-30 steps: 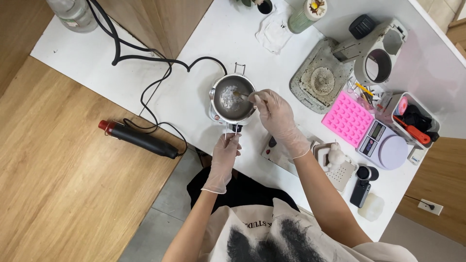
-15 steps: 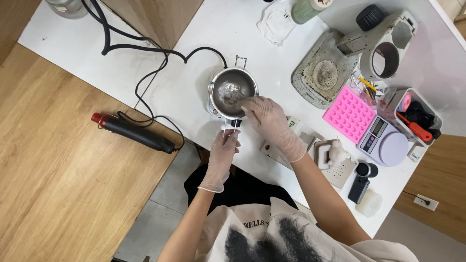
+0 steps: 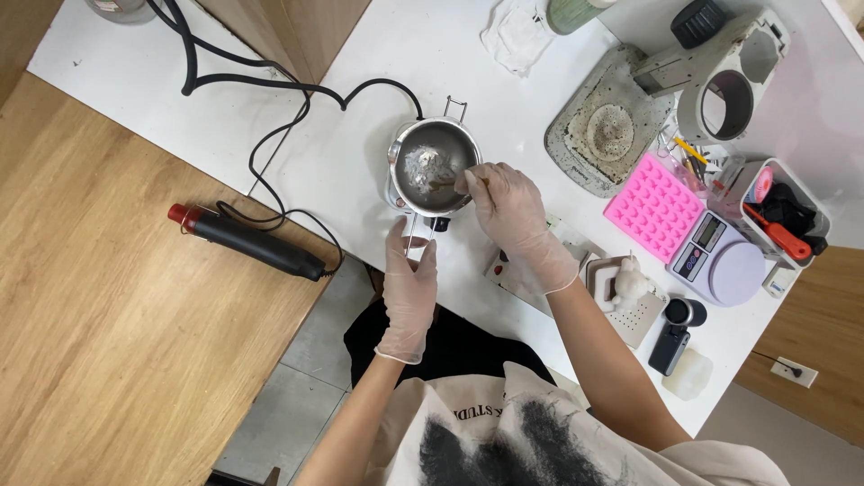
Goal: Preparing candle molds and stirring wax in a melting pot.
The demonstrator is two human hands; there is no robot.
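A small metal pot (image 3: pixel 407 144) stands on a hot plate on the white table (image 3: pixel 378 63), with pale, partly melted lumps inside. My left hand (image 3: pixel 409 270), in a thin glove, grips the pot's wire handle (image 3: pixel 417 236) at the near side. My right hand (image 3: pixel 508 207), also gloved, holds a thin stick (image 3: pixel 443 183) whose tip is down in the pot's contents.
A black heat gun with a red tip (image 3: pixel 245 241) lies on the wooden surface at left, its cable (image 3: pixel 270 85) looping over the table. To the right are a pink silicone mould (image 3: pixel 654 207), a small scale (image 3: pixel 720 259), a grey stained tray (image 3: pixel 601 133) and a white bin (image 3: pixel 781 211).
The view has shifted slightly. My right hand has moved the stick a little within the pot; my left hand stays on the handle.
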